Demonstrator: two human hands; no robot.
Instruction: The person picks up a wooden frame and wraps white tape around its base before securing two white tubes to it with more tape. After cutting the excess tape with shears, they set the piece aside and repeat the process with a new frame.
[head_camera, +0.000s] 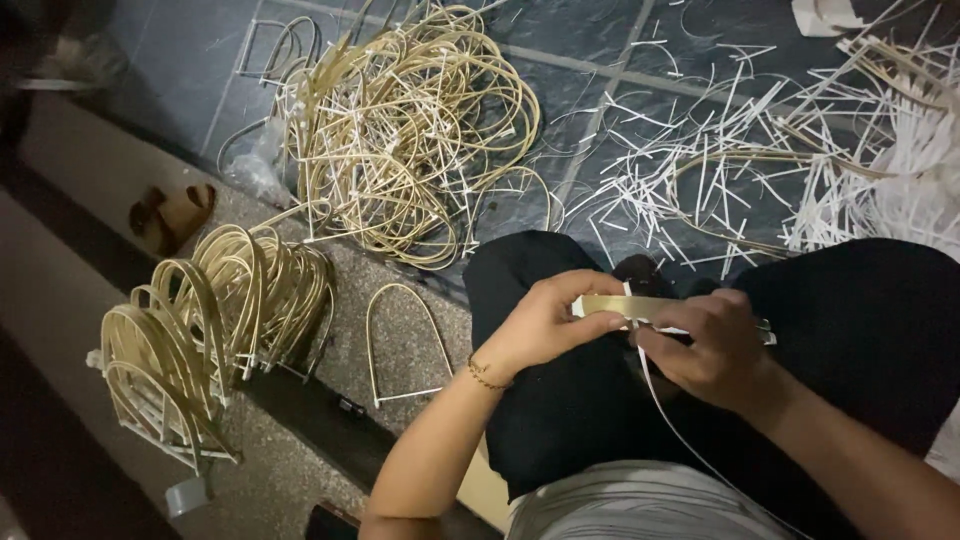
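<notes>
Cane strip: flat pale strip (640, 306) held level over the lap, a thin white binding strand (668, 412) trailing down from it.
Left hand (545, 322): fingers clenched around the strip's left end; thin bracelet (485, 373) at the wrist.
Right hand (710, 345): fingers pinched on the strip and strand at mid-length.
Single arch (405, 340): bent cane loop lying on the floor just left of the knee.
Stacked arches (205, 330): bundled at the floor's left edge.
Loose pile (410, 130): tangled cane loops, top centre.
White offcuts (720, 170): scattered on dark tiles, top right.
Sandal (172, 215): left, near the step.
</notes>
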